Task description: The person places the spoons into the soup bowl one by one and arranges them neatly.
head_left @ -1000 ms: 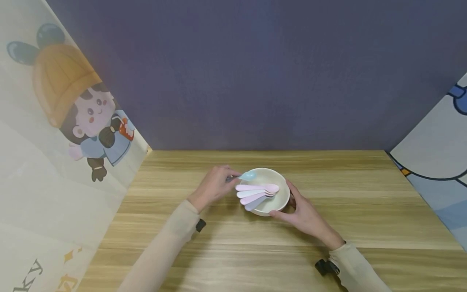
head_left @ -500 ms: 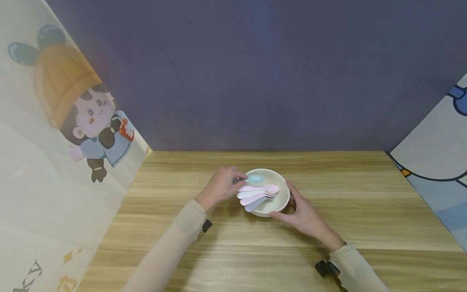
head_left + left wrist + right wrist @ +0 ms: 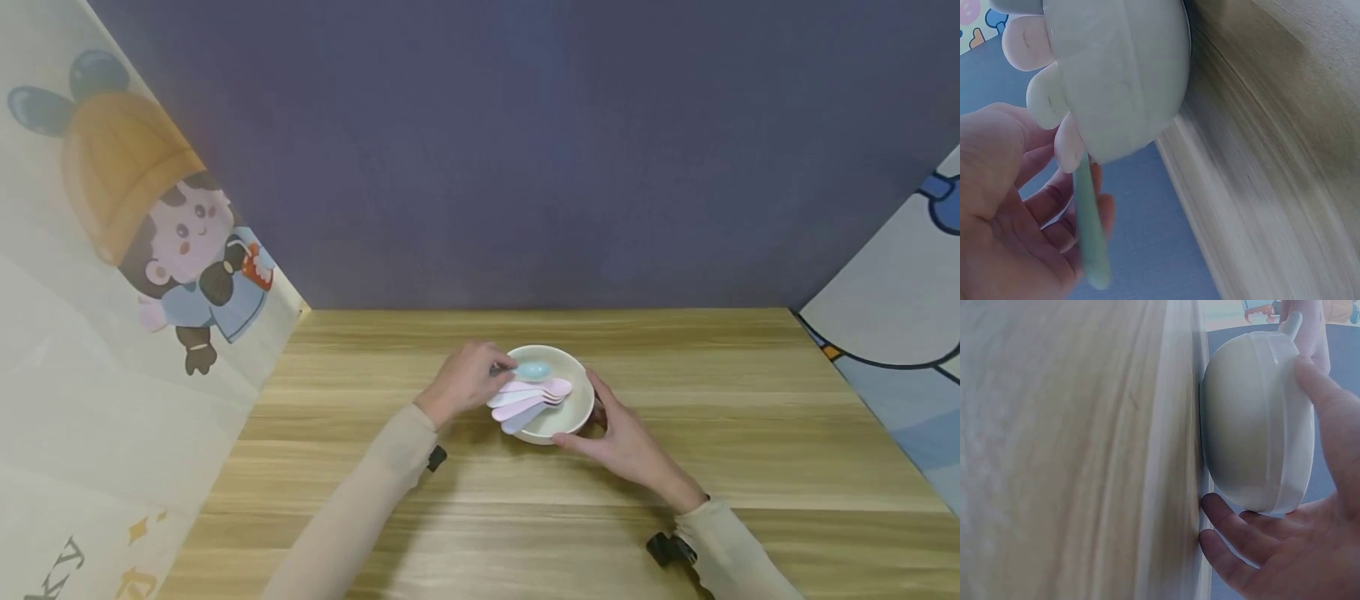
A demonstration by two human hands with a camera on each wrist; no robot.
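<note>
A cream bowl (image 3: 576, 415) stands on the wooden table. My right hand (image 3: 630, 442) holds its right side, thumb at the near rim and fingers curved round the outer wall; the right wrist view shows the bowl's side (image 3: 1241, 425) close by. Several pink, white and lilac spoons (image 3: 517, 410) lie fanned in it, handles over the left rim. My left hand (image 3: 468, 379) pinches a light blue spoon (image 3: 534, 371) by its handle, its head over the bowl's inside. In the left wrist view that handle (image 3: 1089, 231) points down past the fingers.
The wooden table (image 3: 600, 542) meets a dark blue upright panel (image 3: 525, 167) behind the bowl. Pale walls with cartoon prints stand left (image 3: 150, 417) and right (image 3: 892, 292). A dark wrist device (image 3: 671, 548) sits on the right wrist.
My left hand has moved right with the light blue spoon, bringing its head from the left rim further over the bowl. The right hand and bowl have stayed almost still.
</note>
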